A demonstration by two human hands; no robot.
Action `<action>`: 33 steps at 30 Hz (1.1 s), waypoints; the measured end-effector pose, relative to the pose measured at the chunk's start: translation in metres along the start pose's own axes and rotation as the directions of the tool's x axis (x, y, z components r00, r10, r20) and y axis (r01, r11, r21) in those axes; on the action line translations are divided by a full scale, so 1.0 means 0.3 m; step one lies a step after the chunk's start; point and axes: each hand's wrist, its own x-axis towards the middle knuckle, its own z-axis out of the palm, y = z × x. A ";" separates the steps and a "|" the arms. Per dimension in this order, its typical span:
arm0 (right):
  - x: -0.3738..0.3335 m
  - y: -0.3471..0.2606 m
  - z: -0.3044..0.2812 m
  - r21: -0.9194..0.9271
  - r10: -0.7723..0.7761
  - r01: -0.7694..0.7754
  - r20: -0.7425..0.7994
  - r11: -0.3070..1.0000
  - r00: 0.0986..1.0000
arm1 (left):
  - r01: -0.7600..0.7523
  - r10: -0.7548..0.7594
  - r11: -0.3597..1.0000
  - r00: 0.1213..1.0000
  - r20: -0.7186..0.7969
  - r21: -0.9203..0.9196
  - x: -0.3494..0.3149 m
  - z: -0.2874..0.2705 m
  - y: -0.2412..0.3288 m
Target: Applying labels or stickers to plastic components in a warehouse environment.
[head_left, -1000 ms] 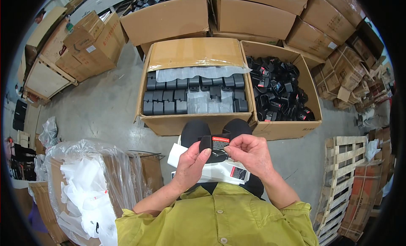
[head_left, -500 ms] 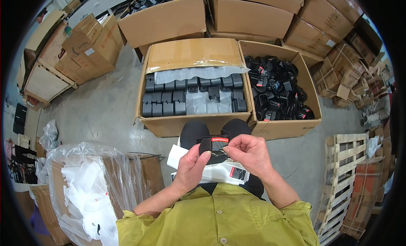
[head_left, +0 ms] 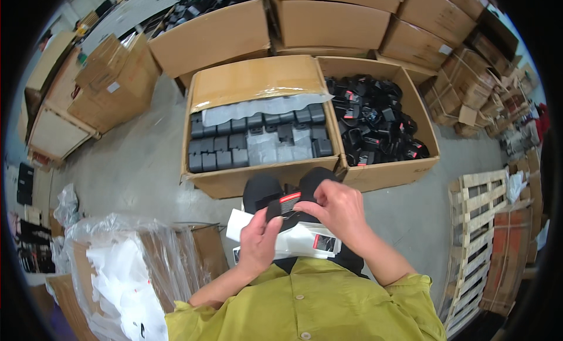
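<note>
Over my lap, my left hand (head_left: 258, 238) grips a small black plastic part (head_left: 274, 210) between thumb and fingers. A red-and-black label (head_left: 290, 200) lies on the part's upper face. My right hand (head_left: 341, 211) is closed, its thumb against the label's right side and its fingers curled behind; the exact contact is partly hidden. Beneath the hands, white label sheets (head_left: 293, 240) rest on my thighs, one bearing a red-and-black label (head_left: 324, 243).
Ahead stands a carton (head_left: 264, 170) of black plastic parts (head_left: 224, 160) in rows. Beside it, another carton (head_left: 390, 172) holds loose black parts, several with red labels. A plastic-lined box (head_left: 170, 253) with white sheets is at left, a wooden pallet (head_left: 469, 194) at right.
Both hands and the part have shifted slightly left in view, and the part is more tilted. My right thumb now stretches along the label, where before the fingertips pinched at its edge.
</note>
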 end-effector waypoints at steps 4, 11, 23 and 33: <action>-0.001 0.035 0.047 0.441 -0.029 -0.097 0.271 0.892 0.962 | -0.003 0.017 0.964 0.999 0.049 -0.265 0.016 0.002 0.001; 0.053 0.189 0.147 0.659 0.368 -0.515 0.362 0.549 0.856 | 0.037 -0.010 0.957 0.996 0.092 -0.289 0.165 0.039 -0.093; 0.049 0.316 0.016 0.476 0.082 -0.339 0.482 0.811 0.872 | 0.284 -0.290 0.944 0.957 -0.010 -0.170 -0.033 -0.141 -0.166; -0.202 0.201 0.105 -0.151 -0.148 0.249 0.483 0.957 0.863 | 0.508 -0.467 0.850 0.850 0.243 -0.142 -0.147 -0.123 -0.152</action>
